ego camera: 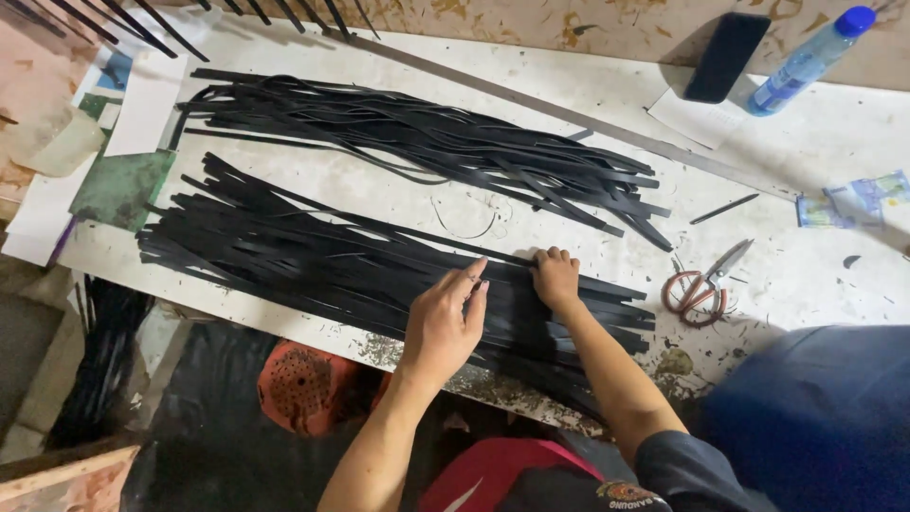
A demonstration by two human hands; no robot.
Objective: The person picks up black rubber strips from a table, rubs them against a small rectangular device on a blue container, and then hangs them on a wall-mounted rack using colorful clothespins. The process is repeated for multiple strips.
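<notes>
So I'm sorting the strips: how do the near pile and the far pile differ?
The near pile lies fairly straight and packed; the far pile is looser, with curved, crossing strips. Both hands, left and right, rest on the near pile; nothing touches the far pile. Both hold long black strips.
</notes>
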